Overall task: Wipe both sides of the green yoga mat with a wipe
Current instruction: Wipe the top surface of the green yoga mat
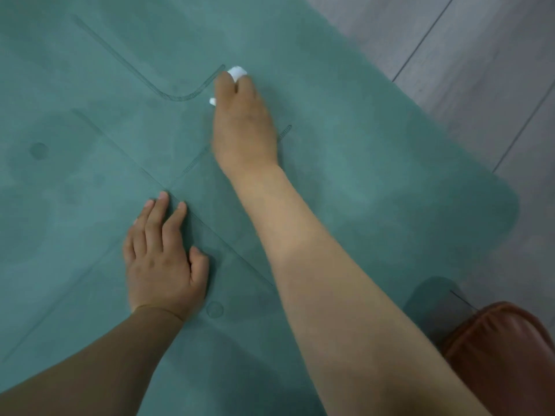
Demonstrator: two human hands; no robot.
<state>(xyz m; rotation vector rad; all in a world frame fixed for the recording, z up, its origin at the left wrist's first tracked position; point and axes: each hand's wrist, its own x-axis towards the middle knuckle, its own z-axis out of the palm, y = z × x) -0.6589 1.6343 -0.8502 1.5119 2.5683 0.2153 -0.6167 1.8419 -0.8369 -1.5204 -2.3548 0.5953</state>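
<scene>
I see the green yoga mat (90, 70) spread flat on the grey wood floor (480, 55). My right hand (243, 121) presses a bunched white wipe (237, 72) onto it, fingers curled around the wad; my left hand (162, 259) lies flat, fingers straight, on the mat

from my screen the green yoga mat (345, 163) looks like matt, suede-like rubber or foam, with faint darker patches and thin lines and small circles pressed into it. the wipe (237, 72) under the right hand (243, 121) reads as soft white paper or cloth, crumpled. the floor (480, 49) looks like smooth grey wood-look planks with a dull sheen. the brown cushion (504, 355) has a glossy, leather-like skin with gathered wrinkles.
</scene>
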